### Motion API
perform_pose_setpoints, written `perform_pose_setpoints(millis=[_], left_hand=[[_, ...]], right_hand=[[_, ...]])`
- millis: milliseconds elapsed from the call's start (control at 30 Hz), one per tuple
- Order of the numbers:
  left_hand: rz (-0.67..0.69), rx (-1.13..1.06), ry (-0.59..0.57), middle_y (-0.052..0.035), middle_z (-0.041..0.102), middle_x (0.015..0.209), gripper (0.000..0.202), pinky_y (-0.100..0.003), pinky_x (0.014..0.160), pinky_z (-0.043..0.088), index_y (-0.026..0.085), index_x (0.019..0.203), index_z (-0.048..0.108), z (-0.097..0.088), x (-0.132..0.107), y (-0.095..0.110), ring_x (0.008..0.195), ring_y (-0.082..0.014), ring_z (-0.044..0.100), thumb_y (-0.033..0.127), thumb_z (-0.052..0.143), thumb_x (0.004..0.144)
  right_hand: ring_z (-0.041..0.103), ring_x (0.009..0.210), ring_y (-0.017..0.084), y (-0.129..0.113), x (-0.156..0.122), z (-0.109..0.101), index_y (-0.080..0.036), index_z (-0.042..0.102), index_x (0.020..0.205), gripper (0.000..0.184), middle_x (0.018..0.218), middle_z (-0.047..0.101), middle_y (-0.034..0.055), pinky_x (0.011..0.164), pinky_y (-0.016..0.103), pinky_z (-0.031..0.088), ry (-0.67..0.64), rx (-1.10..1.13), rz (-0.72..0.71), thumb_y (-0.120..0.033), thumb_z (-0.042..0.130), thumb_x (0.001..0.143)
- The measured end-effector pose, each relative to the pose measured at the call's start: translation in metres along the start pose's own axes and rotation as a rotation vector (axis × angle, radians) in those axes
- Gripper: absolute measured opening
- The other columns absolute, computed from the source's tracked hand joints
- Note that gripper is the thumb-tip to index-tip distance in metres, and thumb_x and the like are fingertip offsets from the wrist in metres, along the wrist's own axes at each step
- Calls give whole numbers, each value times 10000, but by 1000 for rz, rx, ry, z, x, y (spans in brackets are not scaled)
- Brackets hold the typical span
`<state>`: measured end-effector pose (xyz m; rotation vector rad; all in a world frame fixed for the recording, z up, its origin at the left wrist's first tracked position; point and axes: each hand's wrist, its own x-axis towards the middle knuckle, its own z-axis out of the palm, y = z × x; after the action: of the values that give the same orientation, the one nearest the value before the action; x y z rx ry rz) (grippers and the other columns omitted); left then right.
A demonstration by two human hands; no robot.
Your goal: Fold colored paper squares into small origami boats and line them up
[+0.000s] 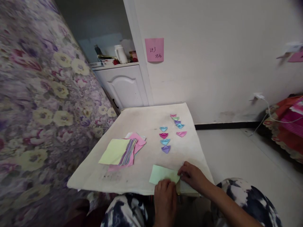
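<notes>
A light green sheet of paper (163, 174), its long side running left to right, lies near the front edge of the table (144, 119). My left hand (165, 194) is closed, fingers bent together at the paper's near edge. At the paper's right end, my right hand (191, 176) pinches the corner between thumb and fingers. Beyond my hands stands a column of small folded paper pieces: purple (165, 148), light blue (165, 142), magenta (163, 135) and blue (163, 129). To its right are a pink folded piece (181, 134) and an overlapping row of folded pieces (177, 121).
On the left of the table sits a fanned stack of coloured paper (115, 151) over pink sheets (138, 142). A flowered curtain (52, 104) hangs at the left. A pink note (154, 50) is stuck on the wall behind. A white cabinet (123, 86) stands at the back left.
</notes>
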<state>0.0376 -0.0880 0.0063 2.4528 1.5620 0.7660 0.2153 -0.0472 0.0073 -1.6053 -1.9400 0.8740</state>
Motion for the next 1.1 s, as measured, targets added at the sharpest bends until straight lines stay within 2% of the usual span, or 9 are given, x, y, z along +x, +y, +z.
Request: perform_pose_setpoints(millis=[233,433,533,667,933,1100], left_hand=[[-49,-26,-12,-52,586,903,151,-351,727,406,211,873,598,3,-3,-5,837,-220,517,103,513,809],[-61,-78,34,-35,573,828,155,-324,697,401,220,841,611,3,-5,-5,790,-199,525,121,492,836],[-113,-95,53,-23,571,792,137,-317,684,391,218,791,598,0,-3,-4,776,-195,525,146,494,845],[-188,-10,51,-16,571,767,149,-332,687,364,210,737,568,-3,1,-5,766,-200,519,192,491,862],[-208,152,30,-26,567,754,186,-333,660,324,200,720,544,-2,8,-8,751,-213,508,205,459,886],[-222,130,6,-28,568,775,177,-331,671,321,196,738,549,-4,7,-7,766,-212,510,220,458,889]], right_hand=[[563,755,137,-1,2,1,-225,670,824,186,821,565,-1,670,210,388,12,-19,7,-110,546,747],[571,761,137,-3,1,-2,-230,672,823,153,840,586,1,684,209,394,8,-36,1,-151,546,788],[573,776,140,-3,1,-2,-233,673,824,147,844,590,3,692,211,390,10,-50,2,-175,539,808],[576,779,143,-2,4,-1,-228,669,817,121,845,596,4,684,213,382,9,-72,18,-201,551,807],[564,782,156,-6,8,0,-212,644,796,86,836,598,10,662,233,351,28,-129,67,-216,557,798],[552,755,152,-10,9,0,-210,640,785,63,814,571,6,628,232,331,33,-142,84,-225,578,779]])
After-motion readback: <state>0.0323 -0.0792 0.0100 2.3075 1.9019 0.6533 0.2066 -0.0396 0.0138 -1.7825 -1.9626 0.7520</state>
